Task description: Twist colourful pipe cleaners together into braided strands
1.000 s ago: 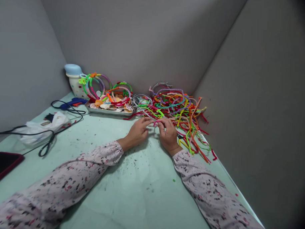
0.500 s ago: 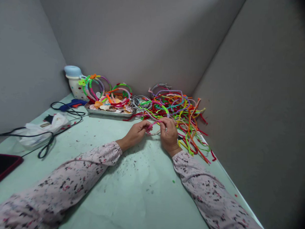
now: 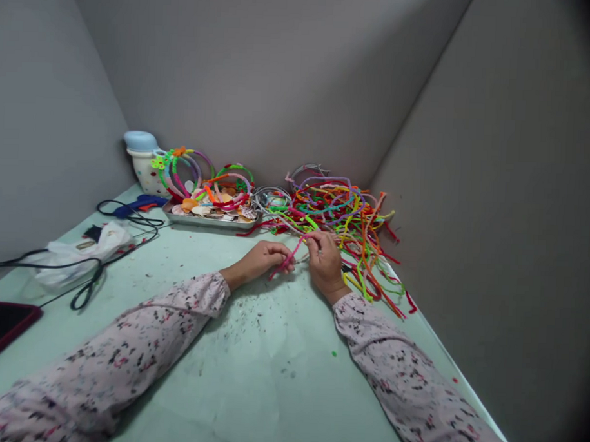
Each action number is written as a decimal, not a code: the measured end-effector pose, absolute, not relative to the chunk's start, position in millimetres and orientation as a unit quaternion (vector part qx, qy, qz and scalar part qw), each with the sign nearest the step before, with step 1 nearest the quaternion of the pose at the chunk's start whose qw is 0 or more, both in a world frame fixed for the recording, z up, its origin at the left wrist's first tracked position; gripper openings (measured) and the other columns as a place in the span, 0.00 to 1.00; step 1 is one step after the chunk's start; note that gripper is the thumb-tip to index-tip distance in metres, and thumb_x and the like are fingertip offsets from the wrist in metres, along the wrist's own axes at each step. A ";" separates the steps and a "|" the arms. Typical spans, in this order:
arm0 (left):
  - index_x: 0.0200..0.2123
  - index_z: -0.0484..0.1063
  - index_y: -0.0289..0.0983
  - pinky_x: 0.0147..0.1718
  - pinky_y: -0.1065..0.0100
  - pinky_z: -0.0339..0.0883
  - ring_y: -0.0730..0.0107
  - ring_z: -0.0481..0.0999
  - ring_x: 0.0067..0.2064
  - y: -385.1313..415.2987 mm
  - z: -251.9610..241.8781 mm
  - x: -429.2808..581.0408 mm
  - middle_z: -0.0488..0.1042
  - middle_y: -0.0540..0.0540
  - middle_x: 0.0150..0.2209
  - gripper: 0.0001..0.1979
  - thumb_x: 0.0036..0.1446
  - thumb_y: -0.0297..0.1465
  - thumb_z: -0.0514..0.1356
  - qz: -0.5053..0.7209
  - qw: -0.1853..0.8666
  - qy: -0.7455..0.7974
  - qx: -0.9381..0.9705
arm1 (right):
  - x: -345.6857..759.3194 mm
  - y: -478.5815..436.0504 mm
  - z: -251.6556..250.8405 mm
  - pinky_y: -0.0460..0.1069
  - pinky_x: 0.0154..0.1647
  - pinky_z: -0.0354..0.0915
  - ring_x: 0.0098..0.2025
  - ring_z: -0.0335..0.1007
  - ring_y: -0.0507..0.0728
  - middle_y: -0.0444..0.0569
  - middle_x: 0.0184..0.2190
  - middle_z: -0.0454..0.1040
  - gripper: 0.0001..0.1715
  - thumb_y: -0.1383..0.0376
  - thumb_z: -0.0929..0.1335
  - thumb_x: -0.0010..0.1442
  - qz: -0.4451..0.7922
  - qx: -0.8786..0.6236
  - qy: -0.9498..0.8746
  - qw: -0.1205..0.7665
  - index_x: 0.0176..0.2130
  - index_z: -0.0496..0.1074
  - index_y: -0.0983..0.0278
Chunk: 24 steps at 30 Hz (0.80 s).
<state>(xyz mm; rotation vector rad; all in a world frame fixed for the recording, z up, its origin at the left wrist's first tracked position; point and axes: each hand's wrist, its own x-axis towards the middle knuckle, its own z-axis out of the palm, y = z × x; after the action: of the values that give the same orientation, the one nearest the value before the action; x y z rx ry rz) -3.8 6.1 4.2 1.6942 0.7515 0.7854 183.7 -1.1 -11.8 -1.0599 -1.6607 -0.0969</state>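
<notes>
My left hand (image 3: 259,261) and my right hand (image 3: 326,263) meet over the pale green table (image 3: 251,355), both pinched on one pink pipe cleaner (image 3: 286,260) that slants between them. Its lower end hangs by my left fingers, its upper end sits in my right fingertips. Just beyond the hands lies a tangled heap of coloured pipe cleaners (image 3: 346,213). To the left of the heap, a metal tray (image 3: 205,219) holds shells and several wrapped hairbands (image 3: 190,172).
A white jar with a blue lid (image 3: 141,156) stands in the back left corner. A blue glue gun (image 3: 141,204) with black cable (image 3: 87,284), a white plastic bag (image 3: 78,252) and a dark red-edged case (image 3: 4,320) lie left. Grey partition walls enclose the table.
Both hands have drawn back slightly from the heap. The pink pipe cleaner has swung from lying level between the hands to slanting down by my left fingers.
</notes>
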 end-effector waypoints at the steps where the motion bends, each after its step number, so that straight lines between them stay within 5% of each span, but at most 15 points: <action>1: 0.35 0.75 0.34 0.31 0.69 0.69 0.68 0.77 0.31 5.7 3.1 -3.4 0.79 0.45 0.31 0.11 0.53 0.27 0.54 0.335 0.490 0.324 0.737 | 183.6 -0.6 -12.7 0.54 0.47 0.65 0.43 0.68 0.57 0.50 0.37 0.73 0.10 0.65 0.60 0.66 -0.031 -0.449 -0.709 0.543 0.40 0.70 0.61; 5: 0.38 0.76 0.37 0.40 0.67 0.69 0.68 0.76 0.37 4.8 -1.5 -2.6 0.79 0.46 0.37 0.11 0.55 0.27 0.56 0.405 0.247 0.348 0.809 | 183.1 0.9 -15.4 0.52 0.45 0.66 0.42 0.69 0.57 0.50 0.37 0.72 0.10 0.64 0.60 0.67 -0.001 -0.458 -0.723 0.517 0.40 0.70 0.62; 12: 0.40 0.75 0.39 0.45 0.60 0.63 0.62 0.72 0.44 6.5 5.8 -6.0 0.75 0.44 0.39 0.09 0.56 0.34 0.62 0.481 -0.007 0.368 0.796 | 180.8 -0.5 -15.8 0.52 0.45 0.64 0.42 0.68 0.58 0.50 0.38 0.72 0.09 0.64 0.61 0.66 0.018 -0.456 -0.754 0.472 0.41 0.70 0.62; 24: 0.37 0.76 0.40 0.45 0.61 0.57 0.65 0.73 0.43 11.6 -1.7 -6.1 0.76 0.48 0.37 0.05 0.57 0.33 0.63 0.426 -0.011 0.371 0.825 | 177.4 -4.5 -19.4 0.51 0.44 0.64 0.42 0.68 0.57 0.50 0.38 0.72 0.09 0.65 0.61 0.66 0.036 -0.435 -0.789 0.432 0.41 0.70 0.62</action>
<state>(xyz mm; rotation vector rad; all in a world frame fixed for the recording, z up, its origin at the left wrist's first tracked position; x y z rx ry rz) -6.1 11.6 -1.7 2.6097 1.1725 1.3485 177.4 -4.5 -19.4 -1.0848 -1.9674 0.0909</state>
